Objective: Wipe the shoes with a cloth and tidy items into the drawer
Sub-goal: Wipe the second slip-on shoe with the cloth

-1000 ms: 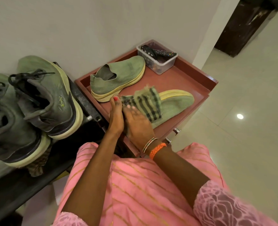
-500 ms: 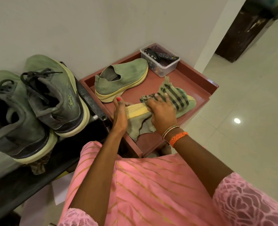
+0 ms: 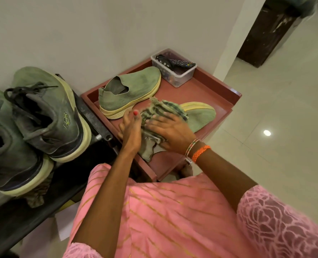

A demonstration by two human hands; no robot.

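Green shoe (image 3: 201,116) lies toe-right; right hand (image 3: 171,133) flat on cloth (image 3: 162,110), left hand (image 3: 130,129) clasps heel.

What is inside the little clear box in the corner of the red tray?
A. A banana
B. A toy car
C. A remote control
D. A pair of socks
C. The clear box at the back corner of the red tray holds a black remote control with rows of small buttons, lying across the top of the box.
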